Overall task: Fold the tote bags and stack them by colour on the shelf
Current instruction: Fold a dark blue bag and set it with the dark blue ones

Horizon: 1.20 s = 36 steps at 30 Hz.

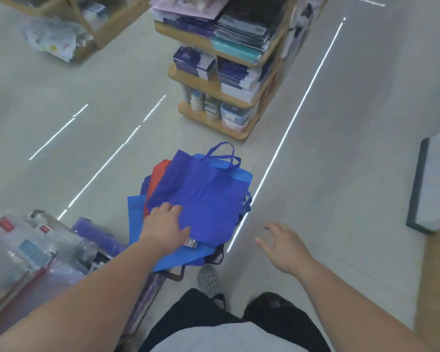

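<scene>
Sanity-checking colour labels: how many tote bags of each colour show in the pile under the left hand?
Dark blue tote bags: at least 1
Light blue tote bags: at least 1
Red tote bags: 1
Total: at least 3; the lower layers are hidden, so the true count may be higher.

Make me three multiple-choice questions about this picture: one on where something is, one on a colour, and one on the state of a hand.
1. Where does the left hand rest?
A. on the top tote bag
B. on the wooden shelf unit
C. on the floor

2. What colour is the bag peeking out at the pile's left, under the dark blue one?
A. green
B. red
C. yellow

3. How is the right hand?
A. gripping a bag handle
B. clenched in a fist
C. open, holding nothing

Answers:
1 A: its fingers lie on the dark blue fabric.
2 B: a red bag shows there.
3 C: its fingers are spread and touch nothing.
</scene>
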Each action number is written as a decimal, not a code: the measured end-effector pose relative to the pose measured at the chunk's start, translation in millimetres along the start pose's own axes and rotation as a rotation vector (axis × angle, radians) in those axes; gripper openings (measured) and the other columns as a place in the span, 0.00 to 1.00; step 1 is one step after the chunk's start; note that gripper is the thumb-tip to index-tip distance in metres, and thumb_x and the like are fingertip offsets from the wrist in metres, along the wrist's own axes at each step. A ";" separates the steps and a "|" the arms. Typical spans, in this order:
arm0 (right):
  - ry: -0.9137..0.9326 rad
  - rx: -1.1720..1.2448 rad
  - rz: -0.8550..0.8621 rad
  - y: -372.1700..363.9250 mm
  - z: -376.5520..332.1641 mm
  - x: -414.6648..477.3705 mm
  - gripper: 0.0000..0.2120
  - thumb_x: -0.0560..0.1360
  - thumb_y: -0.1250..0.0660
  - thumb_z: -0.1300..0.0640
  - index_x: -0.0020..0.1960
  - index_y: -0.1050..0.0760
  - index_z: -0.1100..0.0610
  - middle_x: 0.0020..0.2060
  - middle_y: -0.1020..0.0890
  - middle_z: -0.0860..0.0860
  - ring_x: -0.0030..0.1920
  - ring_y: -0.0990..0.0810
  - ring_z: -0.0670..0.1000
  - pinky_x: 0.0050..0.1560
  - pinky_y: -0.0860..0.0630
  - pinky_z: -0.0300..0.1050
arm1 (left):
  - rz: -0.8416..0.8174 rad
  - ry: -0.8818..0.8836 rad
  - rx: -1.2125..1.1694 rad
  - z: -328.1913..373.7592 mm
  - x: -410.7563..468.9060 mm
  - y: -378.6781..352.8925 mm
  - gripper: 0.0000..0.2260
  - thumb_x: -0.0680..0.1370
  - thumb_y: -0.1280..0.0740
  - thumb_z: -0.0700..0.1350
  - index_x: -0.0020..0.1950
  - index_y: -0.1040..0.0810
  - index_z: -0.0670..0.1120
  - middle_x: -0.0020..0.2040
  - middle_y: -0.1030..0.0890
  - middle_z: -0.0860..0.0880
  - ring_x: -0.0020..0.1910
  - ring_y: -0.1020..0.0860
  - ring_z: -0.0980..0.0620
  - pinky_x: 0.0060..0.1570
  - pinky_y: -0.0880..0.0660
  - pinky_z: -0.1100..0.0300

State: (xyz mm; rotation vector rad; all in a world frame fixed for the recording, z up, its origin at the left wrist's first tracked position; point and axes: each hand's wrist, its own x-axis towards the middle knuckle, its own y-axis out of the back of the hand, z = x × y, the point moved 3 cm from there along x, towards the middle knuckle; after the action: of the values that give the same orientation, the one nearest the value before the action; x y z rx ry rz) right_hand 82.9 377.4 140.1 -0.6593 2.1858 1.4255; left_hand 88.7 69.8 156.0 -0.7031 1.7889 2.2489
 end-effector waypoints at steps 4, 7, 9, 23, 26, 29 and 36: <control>-0.035 0.062 -0.104 4.2 -1.9 66.2 0.24 0.80 0.36 0.42 0.71 0.29 0.52 0.67 0.25 0.52 0.68 0.27 0.55 0.64 0.32 0.46 | -0.056 0.060 0.023 -2.0 54.4 6.6 0.28 0.77 0.34 0.60 0.75 0.32 0.52 0.69 0.29 0.50 0.67 0.31 0.44 0.65 0.28 0.48; -0.054 0.062 -0.213 -3.5 1.2 124.7 0.23 0.79 0.37 0.40 0.69 0.27 0.51 0.64 0.23 0.53 0.64 0.25 0.55 0.61 0.29 0.47 | -0.089 0.128 0.018 -11.5 95.7 -0.4 0.29 0.77 0.33 0.59 0.76 0.32 0.52 0.69 0.30 0.49 0.68 0.31 0.44 0.67 0.30 0.47; -0.060 0.066 -0.281 -16.8 8.4 169.8 0.26 0.76 0.40 0.36 0.69 0.27 0.48 0.64 0.22 0.51 0.64 0.24 0.54 0.60 0.28 0.47 | -0.122 0.180 0.028 -20.0 121.8 -13.5 0.28 0.77 0.33 0.59 0.75 0.32 0.52 0.69 0.30 0.49 0.67 0.31 0.44 0.66 0.30 0.48; -0.505 0.471 -0.258 -168.8 39.5 331.8 0.29 0.70 0.38 0.33 0.61 0.24 0.52 0.52 0.17 0.48 0.50 0.18 0.54 0.54 0.22 0.51 | -0.211 0.372 0.022 -111.2 295.9 -126.4 0.40 0.75 0.28 0.54 0.82 0.45 0.49 0.79 0.41 0.42 0.72 0.36 0.33 0.70 0.34 0.40; -0.528 0.526 -0.158 -184.5 36.2 334.2 0.18 0.78 0.34 0.44 0.60 0.23 0.56 0.49 0.19 0.49 0.46 0.21 0.53 0.46 0.28 0.44 | -0.184 0.438 -0.112 -128.2 305.6 -144.3 0.39 0.76 0.28 0.51 0.81 0.45 0.48 0.74 0.34 0.39 0.69 0.32 0.32 0.67 0.31 0.39; -0.551 0.543 -0.045 -185.8 32.2 332.1 0.13 0.80 0.34 0.48 0.55 0.24 0.58 0.43 0.21 0.50 0.41 0.23 0.53 0.41 0.33 0.44 | -0.050 0.552 -0.186 -140.2 308.8 -147.3 0.26 0.76 0.29 0.51 0.70 0.31 0.43 0.61 0.24 0.36 0.60 0.25 0.31 0.59 0.26 0.39; -0.495 0.473 0.157 -162.2 17.2 314.1 0.15 0.78 0.33 0.50 0.39 0.27 0.59 0.38 0.21 0.55 0.41 0.22 0.59 0.43 0.23 0.53 | -0.033 0.549 -0.453 -127.7 286.6 -126.4 0.12 0.82 0.35 0.47 0.42 0.29 0.42 0.39 0.26 0.45 0.43 0.27 0.41 0.42 0.32 0.52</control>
State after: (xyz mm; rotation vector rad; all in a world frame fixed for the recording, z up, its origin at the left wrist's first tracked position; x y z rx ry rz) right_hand -63.6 289.7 -169.9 0.0345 2.0758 0.9452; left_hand -75.8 -61.5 -108.7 -1.5469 1.4184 2.6427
